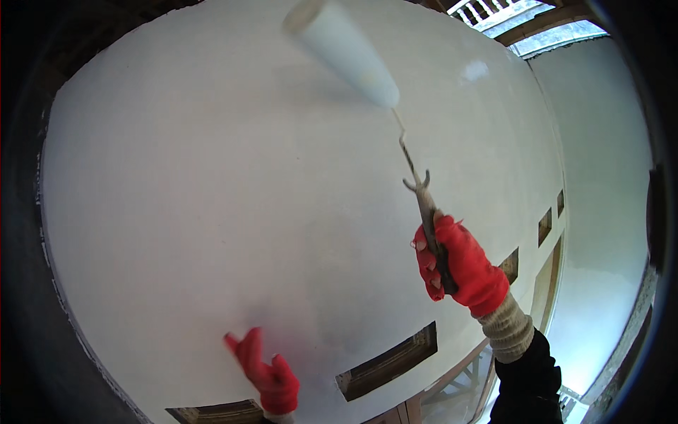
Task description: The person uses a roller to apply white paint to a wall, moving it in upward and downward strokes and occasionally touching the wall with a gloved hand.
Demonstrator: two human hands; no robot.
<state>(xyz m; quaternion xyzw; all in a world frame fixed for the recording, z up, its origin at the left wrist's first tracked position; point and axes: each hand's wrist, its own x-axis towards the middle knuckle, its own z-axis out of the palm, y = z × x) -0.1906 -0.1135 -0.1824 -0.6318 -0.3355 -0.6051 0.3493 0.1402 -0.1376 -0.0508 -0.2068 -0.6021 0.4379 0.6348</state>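
Note:
My right hand, in a worn red glove with bare fingertips, grips the dark handle of a paint roller. From the handle a thin bent metal rod runs up to the pale roller sleeve, which is blurred and tilts up to the left. The sleeve is in front of a large off-white wall; whether it touches the wall I cannot tell. Lower down, my left hand, also red-gloved, is held near the wall with fingers apart and nothing in it.
Dark recesses are set into the lower wall, with smaller ones farther right. A glazed wooden frame stands below. On the right, another wall meets this one at a corner. Wooden beams and a white balustrade show above.

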